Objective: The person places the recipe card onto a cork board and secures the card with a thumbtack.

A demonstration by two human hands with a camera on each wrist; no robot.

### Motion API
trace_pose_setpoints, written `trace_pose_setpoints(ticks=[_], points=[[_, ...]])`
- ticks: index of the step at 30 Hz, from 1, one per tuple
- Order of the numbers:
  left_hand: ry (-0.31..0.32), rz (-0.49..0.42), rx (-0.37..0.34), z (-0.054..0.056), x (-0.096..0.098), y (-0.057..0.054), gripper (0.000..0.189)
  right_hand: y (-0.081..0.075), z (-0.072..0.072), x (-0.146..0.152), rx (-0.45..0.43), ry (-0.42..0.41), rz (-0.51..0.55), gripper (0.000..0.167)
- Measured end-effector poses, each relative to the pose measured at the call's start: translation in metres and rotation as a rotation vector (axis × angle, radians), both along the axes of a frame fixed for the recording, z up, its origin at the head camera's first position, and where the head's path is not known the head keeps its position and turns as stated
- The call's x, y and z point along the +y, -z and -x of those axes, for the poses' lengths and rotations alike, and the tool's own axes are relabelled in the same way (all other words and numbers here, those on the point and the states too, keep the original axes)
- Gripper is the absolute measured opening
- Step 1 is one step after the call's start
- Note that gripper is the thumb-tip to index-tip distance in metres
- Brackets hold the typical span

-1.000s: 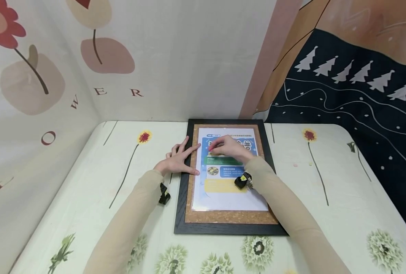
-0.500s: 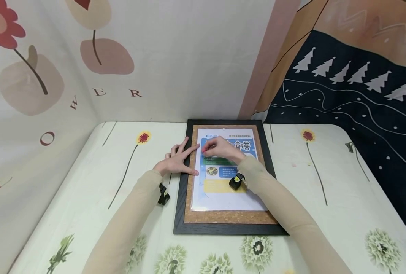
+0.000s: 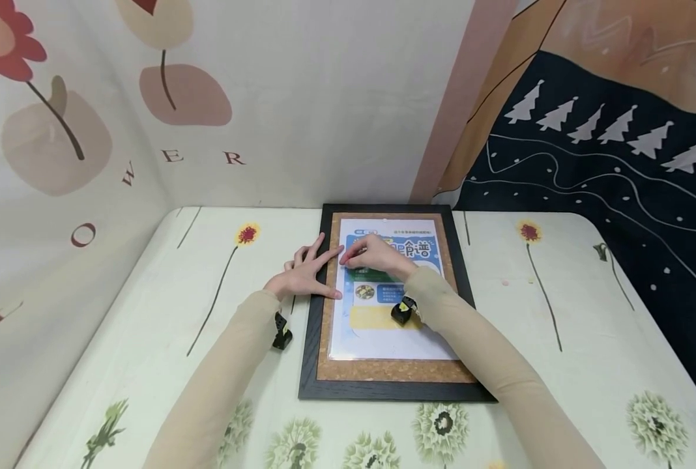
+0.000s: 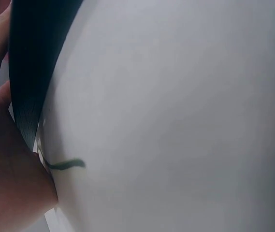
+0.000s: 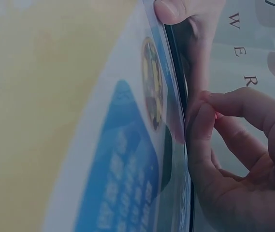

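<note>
One left hand, fingers spread wide, lies across one framed cork board at nine o'clock; one printed sheet lies on it; one right hand, curled, pinches one small red piece near the sheet's ten o'clock edge.

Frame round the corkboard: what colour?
Black. The frame shows best in the head view.
</note>
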State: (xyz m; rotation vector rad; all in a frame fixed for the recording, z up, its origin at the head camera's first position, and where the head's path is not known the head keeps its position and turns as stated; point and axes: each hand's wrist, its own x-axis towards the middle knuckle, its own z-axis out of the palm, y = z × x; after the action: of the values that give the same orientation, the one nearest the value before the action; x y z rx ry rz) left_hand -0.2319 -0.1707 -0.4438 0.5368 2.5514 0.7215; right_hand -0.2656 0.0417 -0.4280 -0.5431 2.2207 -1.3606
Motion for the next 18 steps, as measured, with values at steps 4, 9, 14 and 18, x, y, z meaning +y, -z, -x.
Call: trace_pose_setpoints(ticks=[4,9,14,18], points=[[-0.003,0.006,0.006,0.0002,-0.0001,0.0011,0.101,0.0007,-0.0004,-0.0023,-0.001,-0.011,-0.014,0.013],[-0.012,0.002,-0.014,-0.0012,-0.0002,0.0033,0.102,0.0029,-0.0022,-0.0049,-0.01,-0.046,-0.023,0.013],[-0.004,0.004,-0.01,-0.0018,-0.0002,0.0029,0.102,0.0032,-0.0031,-0.0073,-0.005,-0.08,-0.03,0.015],[0.001,0.013,0.011,-0.0011,0.0005,0.0003,0.102,-0.002,-0.0035,-0.0077,-0.009,-0.093,-0.043,0.017]])
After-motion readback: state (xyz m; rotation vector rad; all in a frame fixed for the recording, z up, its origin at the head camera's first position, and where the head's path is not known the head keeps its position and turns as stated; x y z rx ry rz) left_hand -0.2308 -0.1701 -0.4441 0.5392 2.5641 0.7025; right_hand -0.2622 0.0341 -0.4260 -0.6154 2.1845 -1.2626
